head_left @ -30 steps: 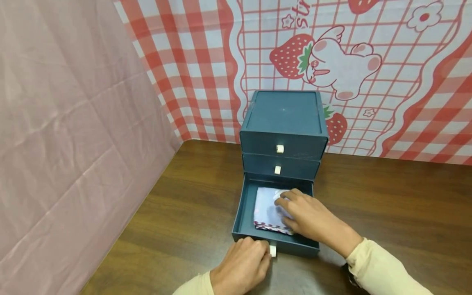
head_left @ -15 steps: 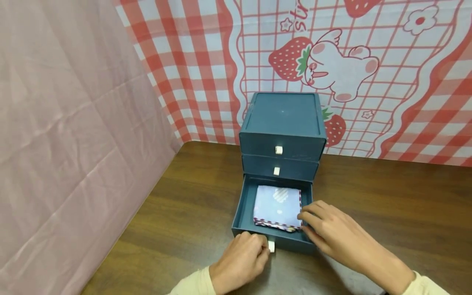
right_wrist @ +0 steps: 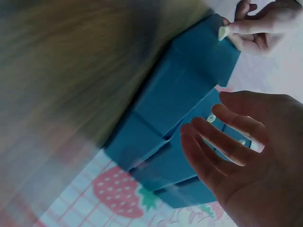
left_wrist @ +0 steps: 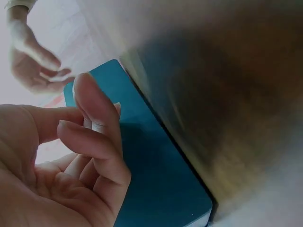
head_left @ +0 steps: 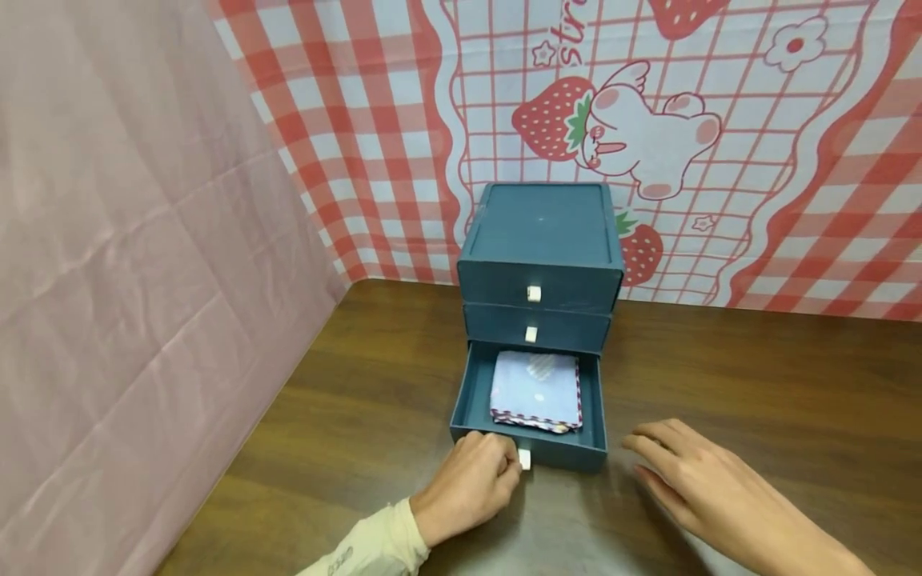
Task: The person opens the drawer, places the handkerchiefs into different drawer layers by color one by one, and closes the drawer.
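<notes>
In the head view, the bottom drawer (head_left: 569, 458) of a dark teal drawer unit (head_left: 543, 228) is pulled out. Inside lies a folded pale blue cloth (head_left: 536, 392) with a striped dark red and white edge. My left hand (head_left: 471, 484) pinches the drawer's small white handle (head_left: 525, 459) with curled fingers; the right wrist view also shows that left hand (right_wrist: 262, 28) at the handle. To the right of the drawer, my right hand (head_left: 702, 484) hovers over the table with loosely bent fingers, holding nothing. The right wrist view shows the right hand's fingers (right_wrist: 229, 142) spread apart.
Two upper drawers (head_left: 536, 324) are closed, each with a white handle. Behind the unit hangs a red and white strawberry-patterned cloth (head_left: 403, 160). A pink curtain (head_left: 144, 280) lines the left side of the brown wooden table (head_left: 346, 416).
My right hand has come off the folded cloth and moved right, out of the drawer. The drawer has slid partway inward, with my left hand staying on its handle.
</notes>
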{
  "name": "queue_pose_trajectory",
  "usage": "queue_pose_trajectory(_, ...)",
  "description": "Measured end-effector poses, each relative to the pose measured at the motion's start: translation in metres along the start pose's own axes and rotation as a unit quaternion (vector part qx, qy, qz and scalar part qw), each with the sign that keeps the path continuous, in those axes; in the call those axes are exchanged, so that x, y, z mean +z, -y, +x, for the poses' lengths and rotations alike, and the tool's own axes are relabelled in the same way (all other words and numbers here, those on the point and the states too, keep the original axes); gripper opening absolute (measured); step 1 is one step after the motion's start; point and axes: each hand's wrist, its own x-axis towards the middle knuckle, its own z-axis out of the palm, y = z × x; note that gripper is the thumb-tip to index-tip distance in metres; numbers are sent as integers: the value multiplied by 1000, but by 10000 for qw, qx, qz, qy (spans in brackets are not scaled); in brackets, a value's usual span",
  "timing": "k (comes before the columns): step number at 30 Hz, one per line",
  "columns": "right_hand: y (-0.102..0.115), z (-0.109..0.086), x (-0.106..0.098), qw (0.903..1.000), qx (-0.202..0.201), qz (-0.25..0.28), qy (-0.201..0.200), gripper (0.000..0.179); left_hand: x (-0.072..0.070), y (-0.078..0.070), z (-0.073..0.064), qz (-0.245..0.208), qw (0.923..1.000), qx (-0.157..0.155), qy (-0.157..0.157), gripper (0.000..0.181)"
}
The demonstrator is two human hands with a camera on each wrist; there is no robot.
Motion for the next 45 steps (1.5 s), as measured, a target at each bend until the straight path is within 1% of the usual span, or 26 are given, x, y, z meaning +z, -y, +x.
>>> queue_pose_trajectory(2,-5,-9,1,9999,28,-86,-92,62,0,0,4,23,10000,5,-7,22)
queue_pose_trajectory(4,-10,-19,1,9998,65,-178,-76,58,0,-1,8,47,10000,-3,-2,23)
queue_pose_trajectory(8,-21,-39,-3,9986,304,-351,267,39,-2,0,15,61,9999,-90,30,22)
queue_pose_trajectory(10,-25,-48,-5,9966,494,-436,492,32,-2,1,18,53,9999,-135,38,22)
queue_pose_trajectory(13,-30,-59,-7,9913,889,-489,833,34,-2,3,22,-18,9998,-213,37,20)
queue_pose_trajectory(16,-34,-69,-8,9814,1352,-420,1294,38,-2,4,26,-169,9993,-330,68,18)
queue_pose_trajectory(18,-37,-75,-7,9742,1624,-253,1549,37,-2,6,29,-278,9987,-411,104,16)
queue_pose_trajectory(19,-39,-77,-7,9724,1693,-178,1594,37,-3,7,31,-340,9984,-441,121,15)
queue_pose_trajectory(20,-41,-79,-7,9687,1802,-64,1708,36,-3,8,32,-395,9981,-464,131,15)
queue_pose_trajectory(23,-47,-86,-6,9626,1991,144,1830,36,-3,11,38,-551,9969,-532,162,15)
queue_pose_trajectory(28,-51,-96,-5,9584,2150,110,1873,38,-2,17,48,-810,9948,-584,208,14)
queue_pose_trajectory(31,-54,-100,-5,9558,2235,52,1909,39,-1,20,55,-891,9940,-608,198,14)
queue_pose_trajectory(36,-57,-104,-5,9546,2245,49,1959,43,-1,25,67,-949,9930,-694,134,14)
queue_pose_trajectory(39,-60,-108,-5,9543,2244,53,1974,45,0,28,76,-1072,9917,-704,114,14)
queue_pose_trajectory(43,-64,-115,-1,9531,2241,113,2029,44,1,32,86,-1216,9896,-759,84,14)
queue_pose_trajectory(45,-65,-117,0,9517,2263,161,2066,42,1,34,90,-1250,9889,-785,143,13)
